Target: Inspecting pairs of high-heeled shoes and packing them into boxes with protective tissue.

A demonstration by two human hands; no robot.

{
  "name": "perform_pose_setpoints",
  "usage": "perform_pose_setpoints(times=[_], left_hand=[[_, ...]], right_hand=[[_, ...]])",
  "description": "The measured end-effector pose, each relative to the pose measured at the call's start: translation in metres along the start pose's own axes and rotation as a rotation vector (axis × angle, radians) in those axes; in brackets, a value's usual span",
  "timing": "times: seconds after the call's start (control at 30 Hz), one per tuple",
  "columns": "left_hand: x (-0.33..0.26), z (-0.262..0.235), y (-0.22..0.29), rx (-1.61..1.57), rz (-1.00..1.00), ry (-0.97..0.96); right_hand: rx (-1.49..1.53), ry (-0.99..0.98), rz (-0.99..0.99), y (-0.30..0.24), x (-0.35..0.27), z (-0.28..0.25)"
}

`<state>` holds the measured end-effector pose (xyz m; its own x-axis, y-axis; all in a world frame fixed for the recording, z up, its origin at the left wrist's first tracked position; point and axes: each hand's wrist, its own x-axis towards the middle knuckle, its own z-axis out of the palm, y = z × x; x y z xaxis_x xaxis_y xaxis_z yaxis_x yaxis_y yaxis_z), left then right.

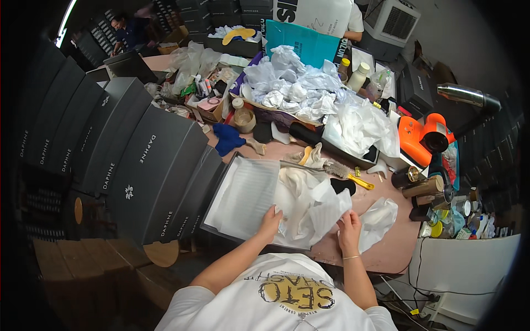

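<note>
The white, thin, creased tissue paper (pixel 326 205) is spread loosely over the right part of an open, dark grey cardboard box (pixel 217 191). It looks very light and soft, and I judge that it can tear easily, so a gentle pinch at a free edge is the better hold. The right hand (pixel 349 229) has its thumb and fingertips together on the right edge of this paper. The left hand (pixel 270 223) is at the near side of the box, beside the paper; I cannot tell if its fingers are clamped on something. A translucent white packing sheet (pixel 245 193) lies in the left part of the box. Beyond the box, a brush with yellow handle (pixel 360 181) rests on the pinkish table (pixel 398 243).
</note>
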<state>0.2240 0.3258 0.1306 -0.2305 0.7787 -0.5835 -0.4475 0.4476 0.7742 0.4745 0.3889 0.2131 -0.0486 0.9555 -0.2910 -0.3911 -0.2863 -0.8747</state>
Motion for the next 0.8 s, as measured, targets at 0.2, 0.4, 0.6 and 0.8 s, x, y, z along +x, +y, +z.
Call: perform_pose_setpoints(times=[0.2,0.4,0.6,0.8], left_hand=[[-0.035,0.013,0.043,0.814,0.450,-0.055],[-0.013,-0.017,0.046,0.935,0.536,0.056],[0.033,-0.025,0.062,1.155,0.270,-0.045],[-0.001,0.004,0.110,0.893,0.218,-0.246]], right_hand=[[0.001,0.341,0.056,-0.030,-0.035,-0.038],[-0.333,-0.619,0.639,-0.065,-0.112,0.031],[-1.546,-0.221,-0.500,-0.005,-0.027,0.110],[-0.679,-0.152,0.144,-0.036,-0.052,0.017]])
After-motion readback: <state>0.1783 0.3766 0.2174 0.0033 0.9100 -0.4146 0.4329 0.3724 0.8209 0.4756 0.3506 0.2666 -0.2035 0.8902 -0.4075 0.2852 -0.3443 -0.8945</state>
